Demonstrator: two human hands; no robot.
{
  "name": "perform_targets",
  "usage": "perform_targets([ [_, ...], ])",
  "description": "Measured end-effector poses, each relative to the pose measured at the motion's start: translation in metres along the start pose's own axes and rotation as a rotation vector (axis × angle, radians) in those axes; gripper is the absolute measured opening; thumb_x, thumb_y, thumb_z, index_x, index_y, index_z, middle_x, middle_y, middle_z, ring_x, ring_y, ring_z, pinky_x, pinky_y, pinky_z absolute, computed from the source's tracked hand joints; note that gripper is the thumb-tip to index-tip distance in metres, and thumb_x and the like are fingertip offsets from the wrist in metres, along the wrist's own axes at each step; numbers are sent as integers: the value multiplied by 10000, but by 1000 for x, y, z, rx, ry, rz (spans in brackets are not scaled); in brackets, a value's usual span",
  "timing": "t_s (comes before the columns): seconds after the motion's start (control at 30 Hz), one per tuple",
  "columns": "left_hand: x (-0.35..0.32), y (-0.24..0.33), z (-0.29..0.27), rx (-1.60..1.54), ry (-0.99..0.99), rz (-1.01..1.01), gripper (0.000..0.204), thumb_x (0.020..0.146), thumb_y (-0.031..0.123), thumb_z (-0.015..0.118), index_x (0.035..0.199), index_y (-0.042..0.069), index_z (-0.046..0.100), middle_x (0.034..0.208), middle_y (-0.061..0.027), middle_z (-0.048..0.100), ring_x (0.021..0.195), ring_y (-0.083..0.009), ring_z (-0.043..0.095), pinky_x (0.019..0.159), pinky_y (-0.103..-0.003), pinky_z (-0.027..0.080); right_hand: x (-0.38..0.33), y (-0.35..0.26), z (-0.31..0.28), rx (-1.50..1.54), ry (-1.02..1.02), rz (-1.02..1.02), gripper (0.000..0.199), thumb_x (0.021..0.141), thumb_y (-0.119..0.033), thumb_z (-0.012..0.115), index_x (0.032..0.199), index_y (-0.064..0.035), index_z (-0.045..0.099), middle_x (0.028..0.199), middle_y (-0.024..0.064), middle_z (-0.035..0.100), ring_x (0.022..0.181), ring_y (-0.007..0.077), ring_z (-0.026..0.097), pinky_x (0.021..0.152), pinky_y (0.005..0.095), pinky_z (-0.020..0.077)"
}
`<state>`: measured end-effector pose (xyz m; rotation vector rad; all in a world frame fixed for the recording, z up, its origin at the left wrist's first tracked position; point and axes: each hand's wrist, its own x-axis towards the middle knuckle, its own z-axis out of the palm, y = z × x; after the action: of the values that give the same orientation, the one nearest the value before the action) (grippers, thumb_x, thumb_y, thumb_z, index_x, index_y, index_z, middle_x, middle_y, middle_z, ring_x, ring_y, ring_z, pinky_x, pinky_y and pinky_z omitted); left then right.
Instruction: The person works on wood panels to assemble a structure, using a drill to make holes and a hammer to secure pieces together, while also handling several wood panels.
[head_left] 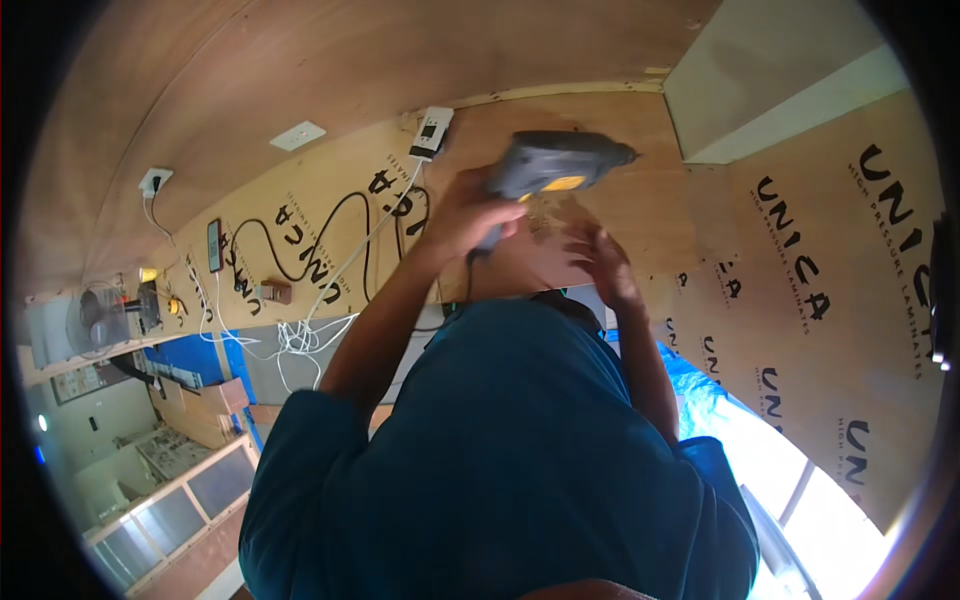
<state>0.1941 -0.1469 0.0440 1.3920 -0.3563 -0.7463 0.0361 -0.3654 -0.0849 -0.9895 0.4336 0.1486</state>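
Observation:
My left hand (470,215) is closed round the handle of a grey power drill (520,165) with a yellow label. The drill is held up, its narrow nose pointing right, and a dark cord hangs below the handle. My right hand (607,265) is below the drill's front end. Its fingers are apart and partly smeared by motion, with nothing seen in them. Behind both hands is a bare wooden panel (590,110).
A dark cable (318,240) loops across the printed board on the left. White cord (300,340) lies bunched beside it. A white power strip (432,133), a phone (214,245) and a small brown block (275,292) lie nearby. At far left stands a fan (97,318).

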Motion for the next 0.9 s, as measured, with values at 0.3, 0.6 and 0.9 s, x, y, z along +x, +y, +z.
perform_targets([
  [0.3,-97,-39,-74,-778,127,-176,403,919,294,644,1166,-18,578,780,-142,632,595,-208,608,550,-385,555,74,8,186,76,-482,-188,520,989,-217,655,1425,-70,413,1306,95,581,1184,231,586,1001,422,493],
  [0.6,-130,-67,-96,-991,92,-50,449,951,345,622,1256,26,541,957,-118,632,575,-203,594,538,-376,546,76,34,218,-56,-461,-314,559,902,10,717,1370,-55,419,1223,98,607,1115,206,635,856,355,590],
  [0.9,-164,-56,-106,-727,331,-113,561,917,325,655,1346,5,487,1117,-185,648,555,-195,596,531,-358,539,68,49,212,80,-671,-99,679,955,-187,726,1492,-77,325,1274,79,586,1177,213,605,973,398,526],
])
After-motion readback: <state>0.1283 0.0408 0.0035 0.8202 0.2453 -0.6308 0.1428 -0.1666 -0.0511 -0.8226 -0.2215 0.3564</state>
